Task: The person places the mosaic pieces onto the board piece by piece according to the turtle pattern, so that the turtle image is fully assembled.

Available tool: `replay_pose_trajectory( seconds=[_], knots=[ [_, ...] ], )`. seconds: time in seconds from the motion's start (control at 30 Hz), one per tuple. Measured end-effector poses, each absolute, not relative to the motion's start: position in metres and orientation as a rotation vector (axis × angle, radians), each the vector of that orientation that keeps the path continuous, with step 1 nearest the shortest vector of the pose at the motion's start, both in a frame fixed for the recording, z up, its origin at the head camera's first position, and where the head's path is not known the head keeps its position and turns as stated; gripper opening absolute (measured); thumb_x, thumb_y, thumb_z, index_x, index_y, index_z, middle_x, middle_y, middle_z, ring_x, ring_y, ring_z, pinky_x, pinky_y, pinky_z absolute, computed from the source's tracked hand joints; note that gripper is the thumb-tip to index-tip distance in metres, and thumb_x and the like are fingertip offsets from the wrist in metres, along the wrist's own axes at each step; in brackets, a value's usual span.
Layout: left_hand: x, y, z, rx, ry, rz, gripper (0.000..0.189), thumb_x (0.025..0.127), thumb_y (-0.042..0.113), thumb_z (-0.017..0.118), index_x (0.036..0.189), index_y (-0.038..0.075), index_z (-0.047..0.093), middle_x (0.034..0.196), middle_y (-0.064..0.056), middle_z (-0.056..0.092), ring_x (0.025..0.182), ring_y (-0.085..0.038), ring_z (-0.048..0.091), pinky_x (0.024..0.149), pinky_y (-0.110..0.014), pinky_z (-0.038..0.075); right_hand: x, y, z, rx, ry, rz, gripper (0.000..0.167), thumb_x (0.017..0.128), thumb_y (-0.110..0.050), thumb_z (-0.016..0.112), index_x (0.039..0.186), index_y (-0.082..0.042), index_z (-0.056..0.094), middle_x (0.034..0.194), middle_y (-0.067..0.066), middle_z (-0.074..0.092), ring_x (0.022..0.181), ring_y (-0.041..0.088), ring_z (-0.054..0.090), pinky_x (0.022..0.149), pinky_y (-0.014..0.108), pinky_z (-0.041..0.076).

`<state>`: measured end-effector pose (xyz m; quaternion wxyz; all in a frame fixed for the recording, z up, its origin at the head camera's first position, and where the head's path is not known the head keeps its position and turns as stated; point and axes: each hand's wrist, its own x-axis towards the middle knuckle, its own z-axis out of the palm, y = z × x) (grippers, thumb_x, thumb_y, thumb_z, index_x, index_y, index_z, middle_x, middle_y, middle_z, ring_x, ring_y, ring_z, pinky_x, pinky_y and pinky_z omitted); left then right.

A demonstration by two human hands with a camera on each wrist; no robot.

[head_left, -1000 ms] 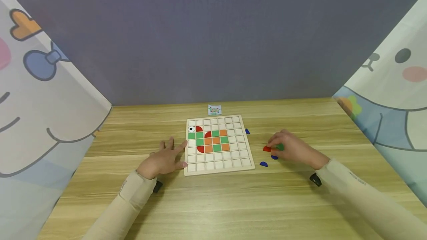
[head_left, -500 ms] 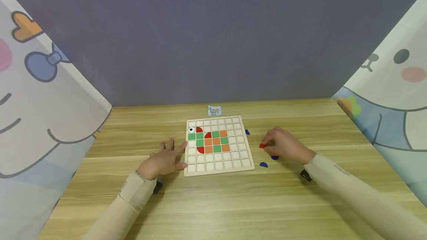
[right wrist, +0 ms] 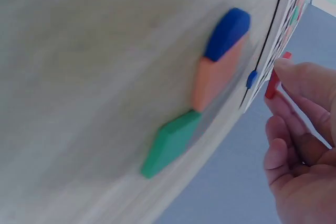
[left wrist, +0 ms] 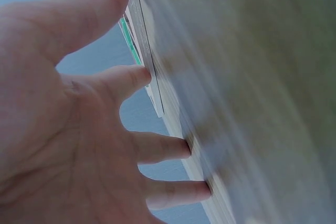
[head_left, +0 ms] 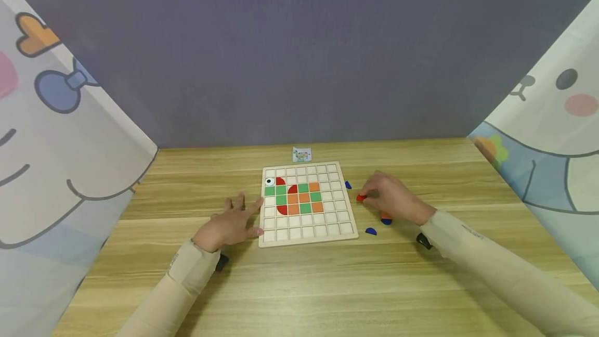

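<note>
My right hand pinches a small red tile between thumb and finger, held up just right of the wooden grid board. My left hand lies with spread fingers on the table, its thumb and forefinger touching the board's left edge. Set in the board are a round eye tile, several green and orange squares, and red rounded tiles. Below the right hand, a blue tile, an orange tile and a green tile lie in a touching row.
A small picture card lies behind the board. One loose blue piece is by the board's right edge, and a blue half-round lies nearer the front. A dark grey panel rises behind the wooden table.
My right hand has lifted the red tile from beside the other loose pieces and moved left toward the board, uncovering some of them. The left hand stays in place.
</note>
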<state>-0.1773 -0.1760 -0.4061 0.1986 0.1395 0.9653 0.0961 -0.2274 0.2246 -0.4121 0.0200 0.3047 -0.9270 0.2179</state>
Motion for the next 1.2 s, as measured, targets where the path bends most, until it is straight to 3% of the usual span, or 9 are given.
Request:
replay_pose_trajectory(
  seconds=[0.37, 0.7, 0.93, 1.2],
  knots=[
    [-0.178, -0.177, -0.406, 0.395, 2.705, 0.255, 0.080, 0.088, 0.053, 0.057, 0.153, 0.025, 0.018, 0.151, -0.031, 0.006, 0.132, -0.057, 0.010, 0.084, -0.076, 0.028, -0.240, 0.190, -0.405, 0.921, -2.862, 0.794, 0.009, 0.080, -0.018, 0.078, 0.087, -0.014, 0.077, 0.076, -0.012, 0.058, 0.071, 0.013, 0.045, 0.061, 0.032, 0.040],
    [-0.177, -0.175, -0.404, 0.391, 2.710, 0.236, 0.079, 0.089, 0.051, 0.057, 0.153, 0.025, 0.018, 0.151, -0.031, 0.007, 0.132, -0.058, 0.010, 0.083, -0.075, 0.029, -0.264, 0.153, -0.403, 0.979, -2.895, 0.815, 0.005, 0.081, -0.013, 0.076, 0.086, -0.013, 0.077, 0.079, -0.009, 0.065, 0.072, 0.013, 0.049, 0.068, 0.033, 0.041],
    [-0.178, -0.175, -0.404, 0.395, 2.705, 0.242, 0.078, 0.090, 0.050, 0.057, 0.153, 0.025, 0.018, 0.151, -0.031, 0.006, 0.132, -0.057, 0.011, 0.083, -0.075, 0.029, -0.271, 0.139, -0.406, 0.964, -2.966, 0.777, 0.003, 0.083, -0.012, 0.074, 0.080, -0.013, 0.076, 0.075, -0.009, 0.067, 0.068, 0.011, 0.053, 0.087, 0.038, 0.037],
    [-0.178, -0.175, -0.403, 0.391, 2.707, 0.251, 0.079, 0.089, 0.049, 0.058, 0.153, 0.024, 0.019, 0.151, -0.031, 0.006, 0.132, -0.057, 0.010, 0.083, -0.075, 0.029, -0.274, 0.134, -0.411, 0.908, -2.978, 0.802, 0.005, 0.083, -0.014, 0.075, 0.077, -0.014, 0.075, 0.073, -0.010, 0.066, 0.075, 0.014, 0.053, 0.082, 0.037, 0.039]
  ],
)
